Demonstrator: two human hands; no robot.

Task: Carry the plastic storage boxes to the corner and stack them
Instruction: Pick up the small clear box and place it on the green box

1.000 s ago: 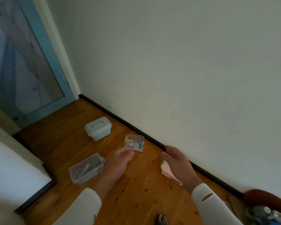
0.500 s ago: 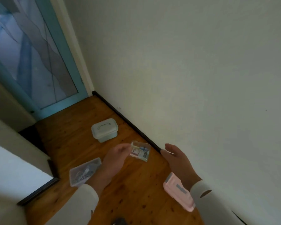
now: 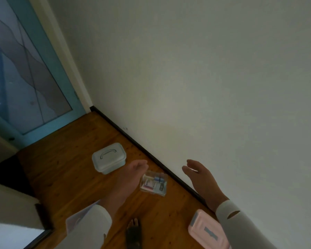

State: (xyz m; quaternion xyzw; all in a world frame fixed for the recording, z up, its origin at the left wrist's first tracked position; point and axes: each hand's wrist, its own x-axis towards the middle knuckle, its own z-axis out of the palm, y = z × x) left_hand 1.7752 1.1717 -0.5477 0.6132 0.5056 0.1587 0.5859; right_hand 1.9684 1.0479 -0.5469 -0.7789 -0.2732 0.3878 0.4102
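A small clear box (image 3: 153, 183) with little items inside lies on the wooden floor near the baseboard. My left hand (image 3: 133, 174) hovers just left of it with loosely curled fingers and holds nothing. My right hand (image 3: 199, 177) is raised to the right of the box, fingers straight, empty. A pale green lidded box (image 3: 109, 158) with a handle stands farther toward the corner. A pink box (image 3: 207, 230) lies on the floor below my right forearm. Another clear box (image 3: 75, 221) is mostly hidden behind my left sleeve.
The white wall (image 3: 205, 87) and its dark baseboard (image 3: 151, 157) run along the right. A blue-framed glass door (image 3: 25, 78) closes off the corner at the far left. A white cabinet (image 3: 11, 212) stands at the lower left. My foot (image 3: 133, 230) shows at the bottom.
The view has moved forward and tilted up, so the boxes slid lower in frame. My left hand passed over the small clear box. The pink box now shows fully beside my right arm.
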